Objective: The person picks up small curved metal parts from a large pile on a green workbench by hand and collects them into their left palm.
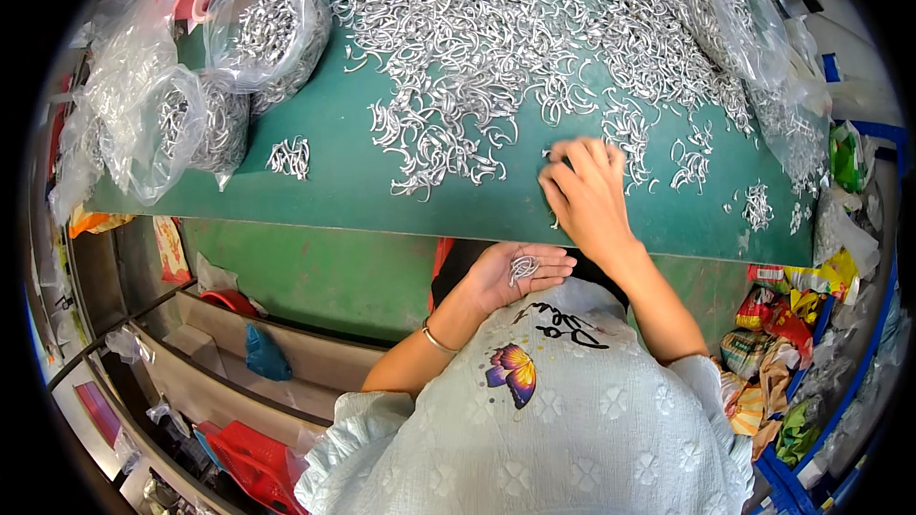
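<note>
My left hand (pixel 515 275) lies palm up just off the table's near edge, fingers stretched out and slightly cupped. Several small curved silver metal pieces (pixel 523 269) rest in its palm. Over the table's near part, my right hand (pixel 587 193) points down with bent fingers, smeared by motion. Whether it pinches anything I cannot make out. Beyond it spreads a large heap of the same curved metal pieces (pixel 496 29), with a smaller cluster (pixel 625 133) right beside the right hand's fingers.
The green tabletop (pixel 334 167) carries small separate piles (pixel 289 158) at left and right (pixel 758 208). Clear plastic bags of pieces stand at the left (pixel 272 33) and right (pixel 763 57). Below left are a wooden frame (pixel 239 324) and a red basket (pixel 253 463); coloured packets (pixel 763 324) lie right.
</note>
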A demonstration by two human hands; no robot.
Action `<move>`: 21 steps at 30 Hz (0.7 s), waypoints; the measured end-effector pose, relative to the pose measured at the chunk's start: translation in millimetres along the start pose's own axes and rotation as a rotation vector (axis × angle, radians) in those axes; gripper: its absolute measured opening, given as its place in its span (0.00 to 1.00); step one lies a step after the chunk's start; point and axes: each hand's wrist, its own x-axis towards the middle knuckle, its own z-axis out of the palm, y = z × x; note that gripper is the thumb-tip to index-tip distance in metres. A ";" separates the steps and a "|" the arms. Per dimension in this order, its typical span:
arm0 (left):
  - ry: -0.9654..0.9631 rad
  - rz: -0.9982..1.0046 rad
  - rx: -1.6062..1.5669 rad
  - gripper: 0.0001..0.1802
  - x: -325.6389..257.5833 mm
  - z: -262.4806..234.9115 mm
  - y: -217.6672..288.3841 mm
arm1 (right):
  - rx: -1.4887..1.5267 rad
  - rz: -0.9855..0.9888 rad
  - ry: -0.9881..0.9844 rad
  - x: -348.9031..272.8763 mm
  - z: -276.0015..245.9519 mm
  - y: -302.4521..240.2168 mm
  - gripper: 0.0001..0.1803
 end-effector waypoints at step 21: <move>-0.035 -0.018 -0.115 0.23 5.5 -21.5 0.0 | -0.204 0.200 0.174 34.4 9.9 7.1 0.14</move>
